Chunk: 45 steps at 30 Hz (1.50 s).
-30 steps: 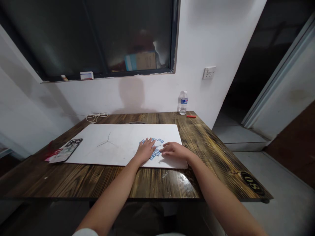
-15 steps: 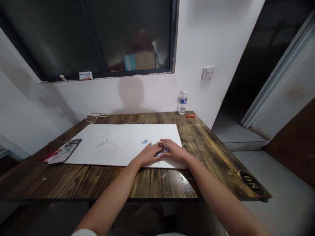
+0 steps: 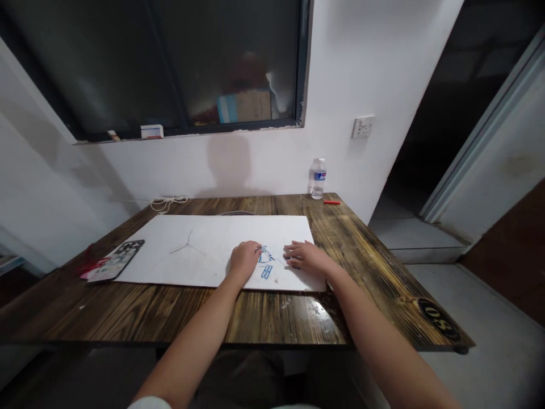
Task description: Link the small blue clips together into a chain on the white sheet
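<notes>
Several small blue-and-white pieces lie in a loose heap on a large white sheet on a dark wooden table. My left hand rests on the sheet at the heap's left, fingers curled, fingertips touching the nearest pieces. At the heap's right, my right hand lies flat with fingers stretched toward it. What sits under either palm is hidden.
A phone lies over red paper at the sheet's left end. A water bottle and a red marker sit at the back right by the wall. A white cord lies at the back. An open doorway is to the right.
Half a second ago both hands were pressed together over the pieces. They have since drawn apart, uncovering the heap between them.
</notes>
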{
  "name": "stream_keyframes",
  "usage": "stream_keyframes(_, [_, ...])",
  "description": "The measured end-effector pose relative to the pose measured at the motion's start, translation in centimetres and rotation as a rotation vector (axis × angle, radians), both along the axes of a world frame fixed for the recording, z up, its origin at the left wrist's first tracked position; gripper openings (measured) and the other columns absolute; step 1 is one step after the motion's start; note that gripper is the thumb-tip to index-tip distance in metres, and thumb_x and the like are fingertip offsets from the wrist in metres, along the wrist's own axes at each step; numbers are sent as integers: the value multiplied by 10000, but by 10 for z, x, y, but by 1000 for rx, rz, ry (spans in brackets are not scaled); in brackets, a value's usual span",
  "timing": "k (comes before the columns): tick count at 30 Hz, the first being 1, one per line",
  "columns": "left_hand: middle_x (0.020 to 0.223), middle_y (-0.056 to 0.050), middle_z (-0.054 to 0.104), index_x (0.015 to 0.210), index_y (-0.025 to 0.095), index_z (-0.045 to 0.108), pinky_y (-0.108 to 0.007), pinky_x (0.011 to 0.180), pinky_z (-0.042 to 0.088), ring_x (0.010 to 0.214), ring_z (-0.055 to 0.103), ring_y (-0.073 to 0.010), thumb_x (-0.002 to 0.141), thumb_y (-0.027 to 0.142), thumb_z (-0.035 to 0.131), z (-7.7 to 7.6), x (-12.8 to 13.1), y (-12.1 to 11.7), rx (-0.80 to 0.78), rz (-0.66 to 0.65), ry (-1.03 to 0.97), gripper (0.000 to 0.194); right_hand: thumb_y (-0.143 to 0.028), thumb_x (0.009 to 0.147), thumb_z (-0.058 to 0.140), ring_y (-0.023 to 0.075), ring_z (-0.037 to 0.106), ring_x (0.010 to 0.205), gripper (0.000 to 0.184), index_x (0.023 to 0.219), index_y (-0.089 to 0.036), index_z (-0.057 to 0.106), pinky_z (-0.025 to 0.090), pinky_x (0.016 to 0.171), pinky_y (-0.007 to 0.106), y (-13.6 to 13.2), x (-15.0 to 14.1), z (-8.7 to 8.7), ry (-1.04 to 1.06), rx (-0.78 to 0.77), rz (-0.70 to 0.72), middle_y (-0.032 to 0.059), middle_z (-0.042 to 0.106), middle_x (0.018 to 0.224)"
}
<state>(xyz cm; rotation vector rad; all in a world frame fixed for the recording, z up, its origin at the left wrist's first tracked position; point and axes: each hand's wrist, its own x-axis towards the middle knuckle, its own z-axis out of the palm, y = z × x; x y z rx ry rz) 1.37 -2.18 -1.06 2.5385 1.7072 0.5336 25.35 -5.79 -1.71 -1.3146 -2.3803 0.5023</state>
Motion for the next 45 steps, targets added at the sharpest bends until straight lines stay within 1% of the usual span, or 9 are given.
stream_keyframes(6, [1397, -76, 466, 1245, 239, 561, -394, 1046, 281, 1328, 346, -240, 931, 496, 297, -7, 5, 1, -118, -195, 53, 484, -487, 840, 551, 288, 156, 1406, 426, 1252, -382, 548, 95, 1094, 577, -5, -7, 2, -11, -117, 227, -1, 380, 1454])
stream_keyframes(10, [1528, -90, 203, 1447, 230, 269, -458, 1111, 103, 1414, 134, -234, 923, 564, 230, -9, 8, -2, -217, -396, 143, 622, -558, 803, 569, 310, 44, 1417, 557, 1326, -406, 453, 48, 1092, 599, -8, -13, -2, -48, -101, 160, -11, 249, 1512])
stream_keyframes(14, [1541, -77, 139, 1482, 242, 122, -438, 1122, 56, 1421, 97, -220, 915, 586, 207, -5, 9, -7, -262, -556, 160, 668, -604, 802, 538, 338, 25, 1413, 634, 1379, -396, 376, 49, 1078, 626, -7, -8, -5, -103, -97, 23, 10, 208, 1525])
stream_keyframes(22, [1517, 16, 245, 1419, 377, 297, -476, 1118, 25, 1421, 95, -230, 911, 585, 255, 11, 12, -15, -350, -849, 205, 551, -564, 870, 436, 348, 43, 1411, 605, 1417, -327, 336, 81, 1047, 663, 3, 9, -12, -151, -116, -158, 39, 191, 1533])
stream_keyframes(25, [1520, 34, 232, 1408, 404, 310, -471, 1120, 53, 1420, 95, -242, 894, 602, 295, 9, 11, -14, -327, -778, 213, 550, -570, 867, 435, 348, 52, 1410, 610, 1418, -328, 333, 66, 1049, 666, 3, 12, -9, -126, -160, -136, 35, 187, 1532])
stream_keyframes(30, [1548, -31, 117, 1460, 327, 207, -554, 1095, 73, 1417, 40, -312, 854, 675, 276, -6, 5, -7, -250, -356, 206, 702, -578, 874, 419, 275, 84, 1418, 648, 1447, -325, 251, -8, 1108, 569, -4, 10, 2, -14, -252, 18, 37, 245, 1511])
stream_keyframes(34, [1550, -94, 89, 1471, 255, 196, -568, 1083, 99, 1413, 30, -338, 843, 696, 245, -10, 3, -4, -222, -132, 218, 768, -586, 885, 392, 273, 93, 1418, 561, 1394, -352, 368, -60, 1095, 580, -11, 2, 11, 17, -301, 176, 7, 290, 1495])
stream_keyframes(39, [1546, -19, 161, 1429, 358, 282, -557, 1091, 85, 1416, 68, -304, 875, 639, 285, -3, 6, -8, -200, -347, 176, 621, -589, 889, 380, 269, 93, 1418, 477, 1284, -362, 523, -53, 1089, 589, -11, -4, 13, 87, -254, 228, -7, 340, 1471])
stream_keyframes(45, [1439, -1, 415, 1245, 346, 550, -483, 1077, 197, 1359, 280, -264, 866, 504, 481, -2, 8, -5, -99, -423, 158, 417, -587, 863, 430, 290, 233, 1384, 465, 930, -246, 740, 166, 1101, 510, -1, 4, 12, 129, -103, 61, 60, 472, 1388])
